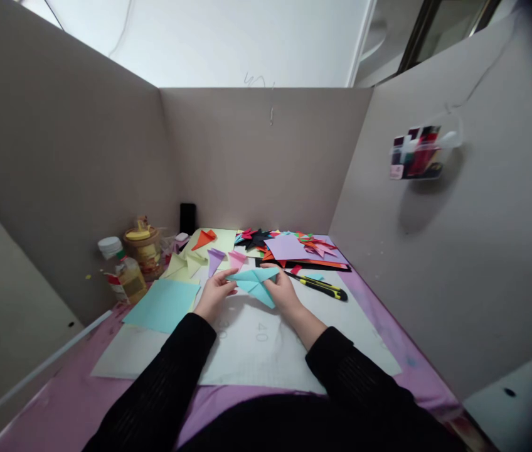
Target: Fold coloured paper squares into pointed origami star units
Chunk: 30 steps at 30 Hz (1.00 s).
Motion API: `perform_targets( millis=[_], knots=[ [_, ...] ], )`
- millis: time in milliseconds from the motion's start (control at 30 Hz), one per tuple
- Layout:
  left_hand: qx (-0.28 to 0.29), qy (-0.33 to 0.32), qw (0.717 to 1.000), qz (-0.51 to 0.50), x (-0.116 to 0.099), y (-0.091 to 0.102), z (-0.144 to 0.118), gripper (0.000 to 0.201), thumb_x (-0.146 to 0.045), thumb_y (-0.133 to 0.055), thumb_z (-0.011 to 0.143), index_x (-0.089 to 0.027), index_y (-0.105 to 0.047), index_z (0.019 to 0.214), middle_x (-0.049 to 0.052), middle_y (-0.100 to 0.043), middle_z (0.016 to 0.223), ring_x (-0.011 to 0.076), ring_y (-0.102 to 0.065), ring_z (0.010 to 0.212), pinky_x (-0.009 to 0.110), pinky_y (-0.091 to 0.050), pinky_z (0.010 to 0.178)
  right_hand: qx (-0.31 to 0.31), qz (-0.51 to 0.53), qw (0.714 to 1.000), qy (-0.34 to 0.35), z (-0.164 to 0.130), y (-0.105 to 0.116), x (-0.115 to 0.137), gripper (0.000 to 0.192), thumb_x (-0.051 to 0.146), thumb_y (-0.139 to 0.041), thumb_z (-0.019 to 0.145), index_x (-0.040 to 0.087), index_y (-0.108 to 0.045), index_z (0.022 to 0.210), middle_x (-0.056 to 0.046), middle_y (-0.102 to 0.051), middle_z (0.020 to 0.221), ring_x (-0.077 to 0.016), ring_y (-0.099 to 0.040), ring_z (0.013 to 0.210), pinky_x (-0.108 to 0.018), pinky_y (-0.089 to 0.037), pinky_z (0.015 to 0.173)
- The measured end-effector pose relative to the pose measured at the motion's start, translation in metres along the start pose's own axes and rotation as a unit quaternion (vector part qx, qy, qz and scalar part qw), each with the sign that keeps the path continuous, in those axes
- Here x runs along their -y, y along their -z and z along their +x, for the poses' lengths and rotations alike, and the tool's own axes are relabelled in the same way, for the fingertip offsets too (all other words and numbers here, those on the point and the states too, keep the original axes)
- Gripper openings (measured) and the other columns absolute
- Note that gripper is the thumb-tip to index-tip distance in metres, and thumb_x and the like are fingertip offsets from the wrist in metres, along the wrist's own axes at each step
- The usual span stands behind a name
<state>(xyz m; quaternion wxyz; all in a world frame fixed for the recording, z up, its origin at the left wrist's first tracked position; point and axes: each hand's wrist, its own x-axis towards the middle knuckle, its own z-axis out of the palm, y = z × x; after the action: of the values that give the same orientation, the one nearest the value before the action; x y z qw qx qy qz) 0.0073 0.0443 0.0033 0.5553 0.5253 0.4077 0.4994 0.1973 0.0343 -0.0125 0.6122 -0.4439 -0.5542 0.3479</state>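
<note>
**Folded teal paper pinched between both hands over the cutting mat**

Nearest to me, the two black sleeves run forward across the white cutting mat [256,351] that lies on the pink worktop [59,408]. My left hand [216,294] and right hand [283,294] meet on a folded teal paper piece [255,282], held just above the mat. Each grip is closed lightly on it: left fingertips pinch its left point, right fingers clamp the right side, thumb on top.

I judge the piece as very light, thin and limp where single-layered, stiffer along the stacked creases. It will crumple or lose its fold lines if squeezed hard, and smooth paper can slide between dry fingers. The creased edges and corners are the best places to hold; the flat flaps will buckle.

Its long axis runs roughly left to right between my hands, with one sharp tip pointing left and a lower flap angling down toward me on the right.

Just left lies a flat teal sheet [165,304]; just right, a yellow-and-black utility knife [321,287]. Farther on sit small purple [215,257] and pink [236,257] folded cones, a heap of coloured paper scraps [294,246], and bottles [127,273] at the left wall.
</note>
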Motion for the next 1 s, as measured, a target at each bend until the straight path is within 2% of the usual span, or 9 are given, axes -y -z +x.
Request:
perform_targets(
  millis=[100, 233, 433, 533, 600, 700, 833, 1000],
  knots=[
    [0.002, 0.002, 1.000, 0.018, -0.002, -0.001, -0.002, 0.054, -0.026, -0.073, 0.061, -0.011, -0.062, 0.112, 0.004, -0.067, 0.076, 0.0135, -0.062, 0.068, 0.026, -0.051, 0.067, -0.013, 0.052, 0.997, -0.047, 0.004, 0.000, -0.003, 0.023, 0.030, -0.064, 0.066, 0.015, -0.061, 0.084, -0.005, -0.067, 0.081, -0.0188, -0.060, 0.072, -0.028, -0.047, 0.065],
    [0.003, -0.008, 0.998, 0.057, -0.001, -0.002, -0.002, 0.051, -0.027, -0.071, 0.065, -0.011, -0.063, 0.113, 0.005, -0.069, 0.076, 0.0145, -0.063, 0.068, 0.025, -0.051, 0.065, -0.030, 0.054, 0.996, -0.064, 0.005, 0.001, -0.007, 0.028, 0.042, -0.065, 0.067, 0.015, -0.061, 0.075, -0.003, -0.064, 0.068, -0.0171, -0.056, 0.063, -0.026, -0.044, 0.057],
    [-0.005, -0.024, 0.994, 0.102, 0.003, -0.002, 0.000, 0.037, -0.032, -0.067, 0.069, -0.010, -0.069, 0.098, 0.007, -0.069, 0.074, 0.0163, -0.064, 0.065, 0.023, -0.048, 0.053, -0.029, 0.008, 0.998, -0.054, 0.004, 0.005, -0.006, 0.041, 0.054, -0.059, 0.071, 0.017, -0.048, 0.057, 0.004, -0.043, 0.049, -0.0091, -0.037, 0.046, -0.022, -0.028, 0.045],
    [-0.059, -0.028, 0.992, 0.106, 0.006, 0.001, 0.004, 0.035, -0.038, -0.065, 0.070, -0.010, -0.069, 0.090, 0.007, -0.069, 0.070, 0.0180, -0.066, 0.064, 0.022, -0.044, 0.047, 0.009, 0.035, 0.999, -0.034, 0.004, 0.004, -0.003, 0.037, 0.052, -0.059, 0.072, 0.017, -0.050, 0.062, 0.003, -0.047, 0.054, -0.0100, -0.041, 0.049, -0.022, -0.031, 0.046],
    [-0.102, -0.028, 0.990, 0.095, 0.009, 0.004, 0.006, 0.036, -0.039, -0.065, 0.070, -0.010, -0.068, 0.090, 0.006, -0.068, 0.068, 0.0188, -0.066, 0.064, 0.021, -0.043, 0.046, 0.052, 0.075, 0.995, -0.042, 0.004, 0.002, -0.001, 0.030, 0.047, -0.063, 0.070, 0.018, -0.056, 0.076, 0.001, -0.057, 0.067, -0.0126, -0.051, 0.057, -0.023, -0.037, 0.051],
    [-0.121, -0.030, 0.989, 0.073, 0.013, 0.008, 0.010, 0.038, -0.042, -0.065, 0.070, -0.011, -0.066, 0.092, 0.006, -0.068, 0.072, 0.0191, -0.067, 0.067, 0.020, -0.043, 0.046, 0.087, 0.093, 0.989, -0.069, 0.001, -0.002, 0.003, 0.035, 0.035, -0.069, 0.063, 0.019, -0.057, 0.092, -0.002, -0.062, 0.084, -0.0149, -0.058, 0.065, -0.024, -0.043, 0.054],
    [-0.120, -0.021, 0.991, 0.048, 0.017, 0.010, 0.013, 0.039, -0.043, -0.065, 0.070, -0.011, -0.065, 0.092, 0.007, -0.068, 0.074, 0.0193, -0.068, 0.071, 0.019, -0.043, 0.047, 0.055, 0.096, 0.992, -0.069, -0.001, -0.005, 0.003, 0.031, 0.024, -0.066, 0.061, 0.019, -0.055, 0.090, -0.001, -0.061, 0.087, -0.0143, -0.060, 0.064, -0.023, -0.044, 0.053],
    [-0.126, -0.013, 0.991, 0.034, 0.019, 0.009, 0.013, 0.037, -0.042, -0.066, 0.070, -0.010, -0.065, 0.090, 0.007, -0.069, 0.075, 0.0188, -0.068, 0.071, 0.018, -0.044, 0.047, 0.017, 0.155, 0.986, -0.061, -0.001, -0.005, -0.002, 0.027, 0.019, -0.066, 0.060, 0.020, -0.053, 0.083, 0.001, -0.057, 0.085, -0.0128, -0.056, 0.070, -0.024, -0.048, 0.061]
  ],
)
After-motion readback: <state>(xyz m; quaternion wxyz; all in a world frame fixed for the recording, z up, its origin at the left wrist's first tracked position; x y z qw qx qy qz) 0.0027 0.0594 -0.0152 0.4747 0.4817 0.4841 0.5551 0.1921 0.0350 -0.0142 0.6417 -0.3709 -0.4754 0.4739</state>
